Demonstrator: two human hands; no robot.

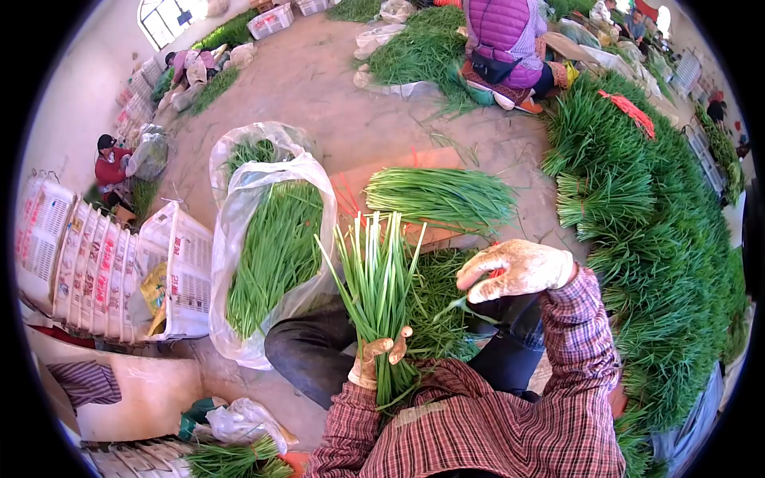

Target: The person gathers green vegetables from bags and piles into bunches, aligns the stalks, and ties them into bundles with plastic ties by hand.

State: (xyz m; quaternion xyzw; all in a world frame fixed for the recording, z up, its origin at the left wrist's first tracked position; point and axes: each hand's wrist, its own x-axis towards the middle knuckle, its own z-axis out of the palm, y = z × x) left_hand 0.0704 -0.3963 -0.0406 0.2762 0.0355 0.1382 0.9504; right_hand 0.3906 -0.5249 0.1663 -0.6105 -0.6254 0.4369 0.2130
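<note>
My left hand (374, 358), in a pale, stained glove, is closed around a bunch of garlic chives (378, 279) in front of my chest. The bunch stands upright with its pale ends at the top. To the right, my gloved right hand (514, 269) is raised over my knee, fingers and thumb apart. A thin wilted blade (460, 305) hangs just below it; whether it touches the hand I cannot tell. Beyond the bunch, a laid-out pile of chives (440, 196) rests on a brown board (434, 158) with red ties. Loose chives (442, 319) lie in my lap area.
A clear plastic bag (219, 239) full of chives stands to the left. Beside it are white crates (190, 263). A long heap of chives (661, 279) runs down the right side. A person in a purple vest (500, 40) sits ahead; others work farther back.
</note>
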